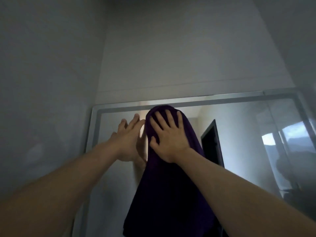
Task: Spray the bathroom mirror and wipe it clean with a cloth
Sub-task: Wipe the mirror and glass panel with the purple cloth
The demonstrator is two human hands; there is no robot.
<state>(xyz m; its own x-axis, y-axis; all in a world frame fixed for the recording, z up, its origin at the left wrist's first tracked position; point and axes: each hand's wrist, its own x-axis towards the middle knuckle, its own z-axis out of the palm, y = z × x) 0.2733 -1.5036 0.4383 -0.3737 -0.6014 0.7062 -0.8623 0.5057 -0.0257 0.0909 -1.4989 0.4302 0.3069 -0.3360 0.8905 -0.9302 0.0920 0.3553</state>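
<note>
A: What's nearest the camera?

B: Two bare forearms (65, 189), reaching up and forward from the lower corners.

A: And the right hand (168, 137)?

B: Flat, with the fingers straight and spread. It presses the upper part of a dark purple cloth (171, 194) against the mirror (242, 139). Nothing is curled round the cloth.

A: Where does the cloth sit?

B: Its top fold lies just under the top edge of the mirror. The rest hangs straight down the glass, below the bottom of the view.

A: The left hand (125, 142)?

B: Also open, with the fingers straight and pointing up. It is just beside the cloth on its left and holds nothing. Its reflection meets it in the glass, though I cannot tell how much of the palm touches.

A: Further back?

B: A pale frame (205, 98) edges the mirror, and a plain grey wall (171, 53) rises above it. A dark doorway (212, 144) shows in the glass right of the cloth
</note>
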